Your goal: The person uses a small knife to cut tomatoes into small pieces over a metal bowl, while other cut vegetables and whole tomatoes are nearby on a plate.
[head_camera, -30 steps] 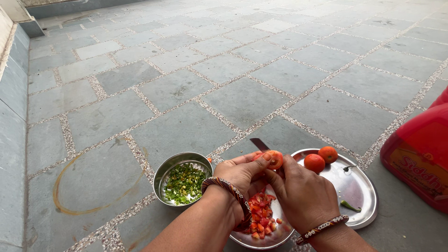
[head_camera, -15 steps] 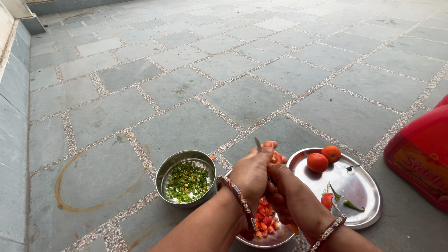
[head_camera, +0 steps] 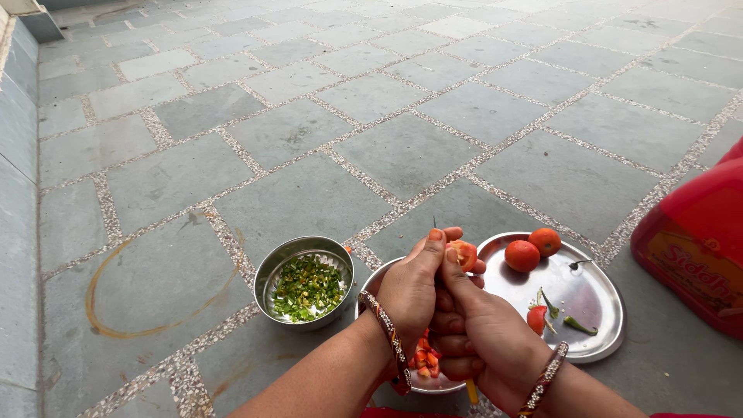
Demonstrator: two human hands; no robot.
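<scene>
Scene is evenly lit by soft, diffuse daylight; only faint shadows are cast under the steel bowl [head_camera: 303, 280] and plate [head_camera: 596, 325]. Mild glare is seen on the plate. Focus is held sharp throughout. Slight wide-angle stretching is noticed at frame edges.

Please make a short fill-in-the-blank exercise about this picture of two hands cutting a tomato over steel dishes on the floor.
1. The small steel bowl holds chopped ____ chillies.
2. On the steel plate lie ____ whole tomatoes.
3. The left hand and right hand hold a cut ____ above the dish with red pieces.
4. At the right edge stands a ____ plastic container.

Missing words: green; two; tomato; red
</scene>
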